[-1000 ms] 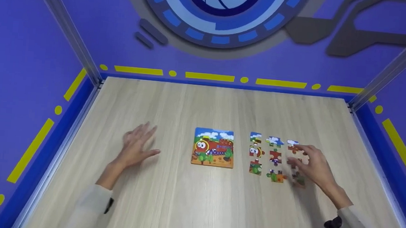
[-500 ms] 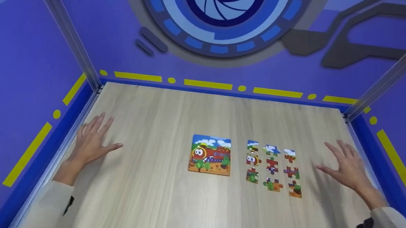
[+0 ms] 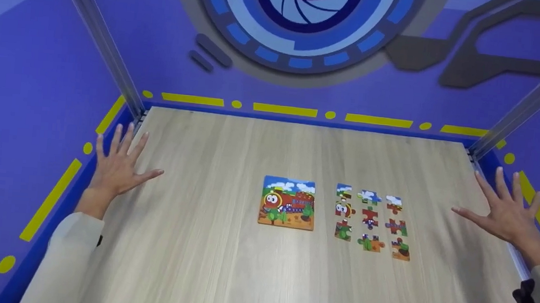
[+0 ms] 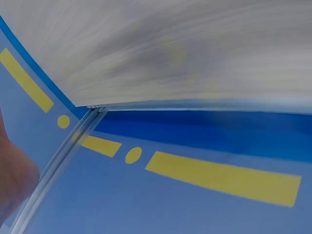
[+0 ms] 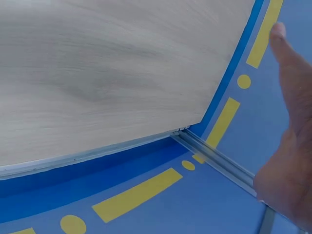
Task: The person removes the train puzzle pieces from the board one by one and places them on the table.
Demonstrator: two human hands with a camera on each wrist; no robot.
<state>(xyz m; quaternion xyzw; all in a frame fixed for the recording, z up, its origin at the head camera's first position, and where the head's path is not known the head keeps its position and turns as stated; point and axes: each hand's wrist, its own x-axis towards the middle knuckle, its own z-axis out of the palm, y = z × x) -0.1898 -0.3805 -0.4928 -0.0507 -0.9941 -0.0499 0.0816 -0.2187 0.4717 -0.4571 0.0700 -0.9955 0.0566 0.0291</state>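
My left hand [image 3: 118,168] is spread with straight fingers above the table's left edge and holds nothing. Over the right edge, my right hand [image 3: 506,213] is likewise spread and holds nothing. A square train picture puzzle [image 3: 287,203] lies flat near the middle of the table. To its right lie loose jigsaw pieces in three columns, among them a piece with the train's eyes [image 3: 343,209], a cloud piece [image 3: 369,196] and a lower right corner piece [image 3: 400,249]. Both hands are apart from the puzzle and the pieces. Each wrist view shows only part of its hand.
The wood-grain table [image 3: 222,263] is enclosed by a blue back wall [image 3: 265,88] and side walls with yellow dashes. Metal posts [image 3: 109,47] stand at the two far corners.
My right hand has left the pieces at the right column and moved outward to the right. The left hand has moved outward to the left. Fingers of both hands have spread.
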